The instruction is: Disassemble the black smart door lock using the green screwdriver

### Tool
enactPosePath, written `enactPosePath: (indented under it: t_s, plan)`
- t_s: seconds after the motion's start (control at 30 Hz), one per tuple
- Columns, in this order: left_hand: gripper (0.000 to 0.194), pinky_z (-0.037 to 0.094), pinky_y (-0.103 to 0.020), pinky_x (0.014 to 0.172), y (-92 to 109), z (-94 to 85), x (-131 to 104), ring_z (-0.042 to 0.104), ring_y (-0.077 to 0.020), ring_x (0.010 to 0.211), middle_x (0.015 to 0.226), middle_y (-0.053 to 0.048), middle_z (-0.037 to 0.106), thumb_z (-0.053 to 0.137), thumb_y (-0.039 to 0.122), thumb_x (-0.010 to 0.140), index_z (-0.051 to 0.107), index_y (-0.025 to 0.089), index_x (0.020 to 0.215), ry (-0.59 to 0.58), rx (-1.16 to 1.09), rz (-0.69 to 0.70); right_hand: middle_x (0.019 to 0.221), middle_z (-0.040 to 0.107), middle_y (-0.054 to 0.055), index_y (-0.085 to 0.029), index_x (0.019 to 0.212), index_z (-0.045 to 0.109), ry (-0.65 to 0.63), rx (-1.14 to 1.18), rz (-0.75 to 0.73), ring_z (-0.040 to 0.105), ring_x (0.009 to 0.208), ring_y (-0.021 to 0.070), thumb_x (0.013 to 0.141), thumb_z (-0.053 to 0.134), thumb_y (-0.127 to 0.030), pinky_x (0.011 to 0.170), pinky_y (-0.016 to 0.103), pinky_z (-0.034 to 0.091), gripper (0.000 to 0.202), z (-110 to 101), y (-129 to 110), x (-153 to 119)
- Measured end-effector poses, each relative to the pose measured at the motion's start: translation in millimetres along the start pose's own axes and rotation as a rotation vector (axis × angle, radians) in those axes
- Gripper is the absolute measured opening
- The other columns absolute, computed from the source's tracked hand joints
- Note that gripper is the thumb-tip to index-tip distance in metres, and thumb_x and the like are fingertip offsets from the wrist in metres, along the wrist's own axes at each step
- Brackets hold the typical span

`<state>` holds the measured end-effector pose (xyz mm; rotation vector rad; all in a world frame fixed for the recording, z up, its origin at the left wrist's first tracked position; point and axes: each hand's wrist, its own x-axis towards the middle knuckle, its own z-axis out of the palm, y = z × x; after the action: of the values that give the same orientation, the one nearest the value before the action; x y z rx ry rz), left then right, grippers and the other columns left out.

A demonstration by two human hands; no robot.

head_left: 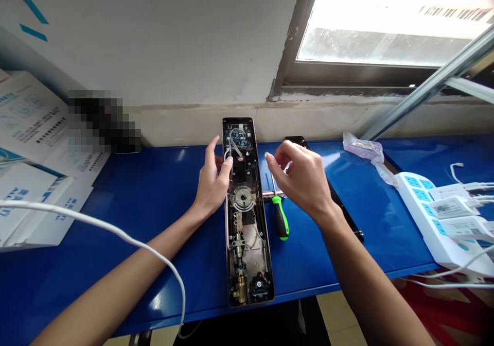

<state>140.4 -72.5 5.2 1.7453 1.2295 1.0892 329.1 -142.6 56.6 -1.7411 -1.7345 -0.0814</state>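
A long black door lock housing (250, 248) lies lengthwise on the blue table, its inside facing up. It shows a blue circuit board (242, 139), a round metal disc (244, 197) and a brass cylinder (241, 288). My left hand (212, 181) is at its upper left side, thumb over the rim near white wires and other fingers along the outside. My right hand (303, 178) hovers right of the housing, fingers curled towards the thumb; what they hold, if anything, is hidden. Below it lies a green and black screwdriver (280, 218), its shaft partly showing.
A dark narrow panel (343, 209) lies partly behind my right arm. White boxes (42, 181) are stacked at left, with a white cable (116, 231) crossing in front. At right are a plastic bag (363, 148) and a power strip (419, 207) with plugged-in chargers. The wall borders the back.
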Motion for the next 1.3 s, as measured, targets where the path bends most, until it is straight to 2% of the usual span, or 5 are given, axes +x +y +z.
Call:
enactPosePath:
  t_s: [0.13,0.23,0.5,0.77,1.3]
  plan:
    - [0.059,0.051,-0.033,0.075,0,1.8,18,0.062,-0.018,0.077,0.099,-0.004,0.065,0.051,0.038,0.1,0.036,0.026,0.156,0.049,-0.038,0.028,0.086,0.066,0.002,-0.021,0.086,0.059,0.0,0.07,-0.128,0.059,0.076,0.0145,0.097,0.056,-0.029,0.073,0.029,0.048,0.014,2,-13,37]
    - [0.051,0.05,-0.033,0.076,-2,-1.4,27,0.061,-0.0187,0.076,0.09,-0.002,0.065,0.05,0.038,0.1,0.045,0.026,0.149,0.062,-0.023,0.05,0.1,0.069,0.005,-0.021,0.096,0.065,-0.016,0.095,-0.218,0.061,0.098,0.0198,0.096,0.057,-0.025,0.089,0.033,0.049,0.008,11,-17,56]
    - [0.041,0.053,-0.031,0.073,-13,-14.1,42,0.063,-0.0189,0.071,0.078,-0.001,0.066,0.049,0.04,0.099,0.057,0.022,0.135,-0.012,-0.101,0.076,0.142,0.06,0.011,-0.024,0.114,0.072,-0.12,0.105,-0.28,0.043,0.14,0.032,0.092,0.064,-0.029,0.113,0.052,0.04,0.024,45,-16,66]
    - [0.037,0.051,-0.03,0.07,-8,-25.6,49,0.066,-0.0193,0.069,0.072,0.001,0.066,0.055,0.036,0.097,0.06,0.022,0.13,-0.084,-0.131,0.047,0.151,0.054,0.006,-0.029,0.121,0.071,-0.135,0.091,-0.213,0.039,0.146,0.0318,0.088,0.065,-0.023,0.116,0.053,0.04,0.035,50,-22,64]
    - [0.041,0.054,-0.034,0.081,1,-48.9,57,0.069,-0.0209,0.079,0.082,-0.002,0.073,0.059,0.039,0.097,0.057,0.026,0.136,-0.278,-0.046,-0.024,0.157,0.049,0.006,-0.026,0.096,0.079,-0.152,0.085,-0.216,0.031,0.152,0.0357,0.086,0.061,-0.02,0.118,0.058,0.034,0.021,56,-28,64]
